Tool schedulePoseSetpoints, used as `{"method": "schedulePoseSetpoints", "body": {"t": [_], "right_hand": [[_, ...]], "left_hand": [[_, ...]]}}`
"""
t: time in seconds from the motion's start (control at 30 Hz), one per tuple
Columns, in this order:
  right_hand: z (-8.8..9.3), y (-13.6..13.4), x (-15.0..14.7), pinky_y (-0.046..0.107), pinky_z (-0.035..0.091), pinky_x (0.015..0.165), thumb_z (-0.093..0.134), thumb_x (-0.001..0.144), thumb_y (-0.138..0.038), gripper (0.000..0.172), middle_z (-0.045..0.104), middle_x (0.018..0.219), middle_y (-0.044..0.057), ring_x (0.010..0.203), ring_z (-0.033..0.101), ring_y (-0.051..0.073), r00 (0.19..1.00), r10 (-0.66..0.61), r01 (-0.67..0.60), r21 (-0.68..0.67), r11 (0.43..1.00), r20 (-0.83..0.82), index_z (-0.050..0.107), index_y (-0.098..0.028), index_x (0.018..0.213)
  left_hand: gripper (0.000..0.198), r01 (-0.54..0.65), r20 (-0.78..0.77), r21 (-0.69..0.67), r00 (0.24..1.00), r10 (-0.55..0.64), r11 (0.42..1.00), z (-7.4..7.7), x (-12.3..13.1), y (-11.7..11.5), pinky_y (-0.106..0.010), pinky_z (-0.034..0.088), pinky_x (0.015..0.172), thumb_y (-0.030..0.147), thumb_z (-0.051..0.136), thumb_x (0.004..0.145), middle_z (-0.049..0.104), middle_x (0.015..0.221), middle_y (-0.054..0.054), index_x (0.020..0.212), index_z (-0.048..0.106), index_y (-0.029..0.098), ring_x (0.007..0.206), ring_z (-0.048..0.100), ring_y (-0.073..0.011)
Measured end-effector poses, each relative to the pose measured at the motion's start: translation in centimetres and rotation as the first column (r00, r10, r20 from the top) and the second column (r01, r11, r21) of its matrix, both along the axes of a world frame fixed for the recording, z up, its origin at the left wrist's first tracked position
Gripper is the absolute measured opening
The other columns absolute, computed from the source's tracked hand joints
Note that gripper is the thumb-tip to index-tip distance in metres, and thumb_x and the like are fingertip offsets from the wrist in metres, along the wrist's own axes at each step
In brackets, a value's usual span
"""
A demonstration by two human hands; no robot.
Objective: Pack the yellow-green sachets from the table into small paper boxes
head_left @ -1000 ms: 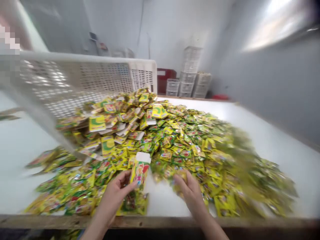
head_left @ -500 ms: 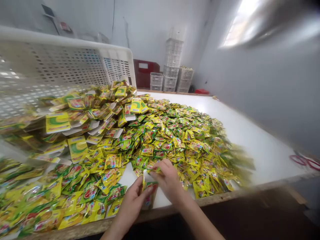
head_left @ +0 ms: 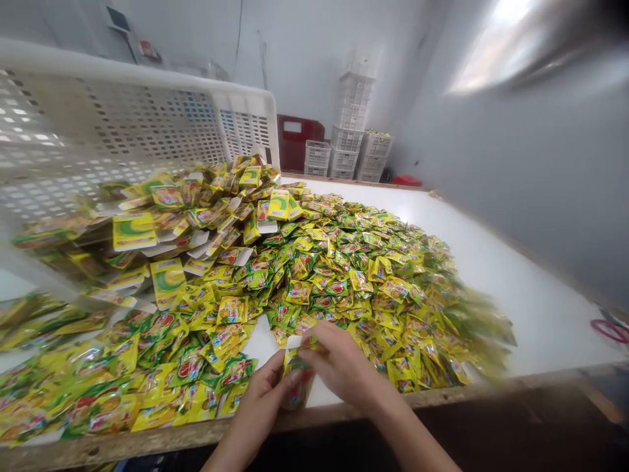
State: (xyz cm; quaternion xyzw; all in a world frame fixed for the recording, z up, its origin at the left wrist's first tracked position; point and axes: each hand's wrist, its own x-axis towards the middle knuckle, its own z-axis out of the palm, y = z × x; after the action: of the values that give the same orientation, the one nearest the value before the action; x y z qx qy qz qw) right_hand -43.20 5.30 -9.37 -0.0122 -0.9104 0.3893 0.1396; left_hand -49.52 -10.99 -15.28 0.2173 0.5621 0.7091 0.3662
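Close to the table's front edge, my left hand (head_left: 263,398) grips a small printed carton (head_left: 301,388), its thumb across the front. The carton stands roughly upright with a white flap raised at its open top. My right hand (head_left: 345,364) is at that opening, its fingers pinched on a green and yellow sachet (head_left: 308,341). The sachet's lower part seems to be in the carton's mouth; my fingers hide much of it. Around both hands spreads a large heap of loose yellow and green sachets (head_left: 354,282).
On the left a white perforated crate (head_left: 246,101) lies tipped, with many yellow cartons (head_left: 133,231) spilling out. The white tabletop (head_left: 511,295) shows at the right, with red-handled scissors (head_left: 609,330) near its edge. Stacked crates (head_left: 351,121) stand beyond the table.
My right hand has lowered the sachet toward the carton's open top. The left hand keeps its grip on the carton. The whole view has shifted slightly, scenery moving rightward.
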Motion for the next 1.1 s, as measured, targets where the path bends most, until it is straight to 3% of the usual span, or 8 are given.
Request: {"method": "schedulePoseSetpoints", "body": {"t": [0.3,0.43,0.6,0.73,0.87,0.97,1.03,1.1], "right_hand": [[-0.1,-1.2,-0.4,0.022,0.036,0.065,0.059,0.076,-0.004,0.016,0.051,0.077,-0.003,0.073,0.049,0.011,0.994,-0.104,0.104,0.007,0.995,-0.015,0.054,-0.019,0.074],[1.7,-1.0,0.0,0.024,0.037,0.068,0.060,0.079,-0.009,0.014,0.053,0.080,0.000,0.079,0.051,0.014,0.994,0.073,-0.087,0.170,0.982,0.085,0.054,-0.019,0.070],[3.7,0.0,0.1,0.025,0.041,0.073,0.064,0.081,-0.012,0.025,0.062,0.097,0.003,0.087,0.056,0.017,0.973,0.138,-0.167,0.146,0.975,0.186,0.057,-0.021,0.103],[2.5,0.0,-0.4,0.025,0.042,0.070,0.070,0.081,-0.015,0.008,0.060,0.081,-0.001,0.079,0.055,0.015,0.992,0.073,-0.087,0.137,0.987,0.100,0.064,-0.021,0.082],[1.1,-0.6,-0.2,0.037,0.042,0.091,0.068,0.085,-0.024,0.015,0.061,0.106,0.006,0.109,0.048,0.024,0.988,0.153,-0.153,0.220,0.963,0.019,0.071,-0.022,0.070],[0.2,-0.7,0.7,0.043,0.040,0.098,0.068,0.085,-0.029,0.008,0.059,0.117,0.007,0.118,0.045,0.027,0.987,0.161,-0.159,0.080,0.984,-0.020,0.075,-0.026,0.082],[-0.8,-0.6,1.4,0.040,0.045,0.093,0.064,0.088,-0.029,0.011,0.062,0.112,0.007,0.109,0.053,0.023,0.997,0.021,-0.032,-0.166,0.986,-0.068,0.074,-0.027,0.091],[-2.2,-0.6,1.9,0.032,0.051,0.072,0.064,0.086,-0.030,0.012,0.064,0.092,0.006,0.084,0.060,0.019,0.986,-0.165,0.142,-0.496,0.857,-0.001,0.071,-0.024,0.094]], "left_hand": [[0.030,-0.024,0.056,0.000,0.998,0.024,1.000,0.6,0.2,0.0,-0.032,0.045,0.093,0.036,0.062,0.086,0.070,0.114,-0.005,0.112,0.066,0.021,0.106,0.060,-0.0258],[0.034,-0.043,0.004,0.006,0.999,0.043,0.999,0.9,0.5,-0.2,-0.033,0.043,0.097,0.034,0.068,0.082,0.069,0.116,-0.004,0.114,0.066,0.023,0.112,0.057,-0.0264],[0.032,-0.046,0.034,0.008,0.998,0.046,0.999,0.1,0.4,-0.2,-0.032,0.044,0.095,0.034,0.068,0.082,0.069,0.115,-0.005,0.113,0.066,0.024,0.110,0.059,-0.0259],[0.031,-0.024,0.027,-0.006,0.999,0.024,1.000,-0.1,0.2,-0.3,-0.032,0.046,0.092,0.032,0.066,0.084,0.070,0.111,-0.004,0.114,0.065,0.023,0.103,0.061,-0.0237],[0.035,-0.050,-0.024,-0.013,0.998,0.050,0.999,0.2,-0.1,-0.3,-0.031,0.046,0.094,0.031,0.067,0.083,0.069,0.116,-0.003,0.117,0.065,0.024,0.106,0.060,-0.0235],[0.041,-0.053,-0.005,-0.027,0.999,0.053,0.998,0.2,-0.2,-0.4,-0.033,0.046,0.097,0.032,0.070,0.080,0.068,0.120,-0.003,0.120,0.064,0.024,0.111,0.060,-0.0253],[0.040,-0.068,0.019,-0.053,0.997,0.069,0.996,0.0,-0.1,-0.6,-0.034,0.044,0.100,0.035,0.068,0.082,0.067,0.124,-0.003,0.120,0.065,0.024,0.114,0.059,-0.0258],[0.038,-0.126,0.072,-0.099,0.988,0.133,0.987,-0.1,0.1,-1.0,-0.035,0.043,0.103,0.041,0.063,0.085,0.066,0.126,-0.003,0.119,0.067,0.024,0.119,0.057,-0.0259]]}}
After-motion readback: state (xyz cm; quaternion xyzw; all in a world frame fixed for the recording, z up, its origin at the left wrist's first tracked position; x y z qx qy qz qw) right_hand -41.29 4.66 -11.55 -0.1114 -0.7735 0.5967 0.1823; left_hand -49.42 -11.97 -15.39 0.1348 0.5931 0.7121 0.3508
